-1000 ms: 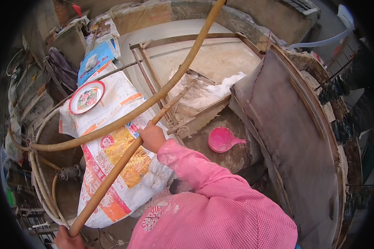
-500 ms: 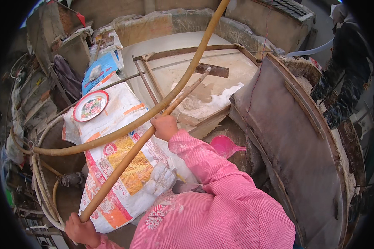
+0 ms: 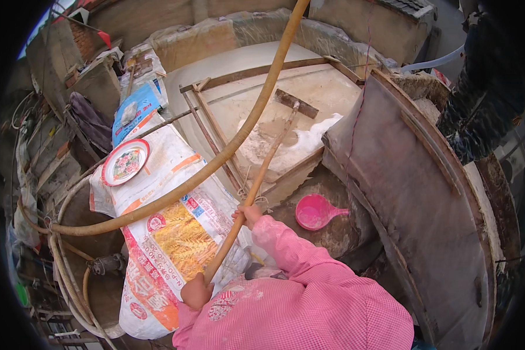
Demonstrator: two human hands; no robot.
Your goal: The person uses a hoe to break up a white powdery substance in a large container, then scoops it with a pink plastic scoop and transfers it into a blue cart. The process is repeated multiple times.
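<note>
Both my hands are closed around the handle of a long wooden pusher (image 3: 268,157) with a flat cross board at its far end. My left hand (image 3: 196,291) grips the near end of the handle, close to my body. Farther up the handle, my right hand (image 3: 249,215) holds it. The board (image 3: 296,104) rests in a wood-framed, cloth-lined basin (image 3: 233,140), where pale, wet, pasty material and a white patch lie. Beside my right forearm sits a pink plastic ladle (image 3: 313,212).
A thick tan hose (image 3: 198,192) arches over the work from upper middle to a round tub (image 3: 79,280) at left. White printed sacks (image 3: 175,239) cover part of the tub, carrying a floral plate (image 3: 125,162). Grey cloth (image 3: 414,204) spans the right; another person (image 3: 478,87) stands beyond.
My left hand has swung right and inward toward my body. My right hand has come nearer with the handle. The handle stands steeper, and the board has turned in the basin.
</note>
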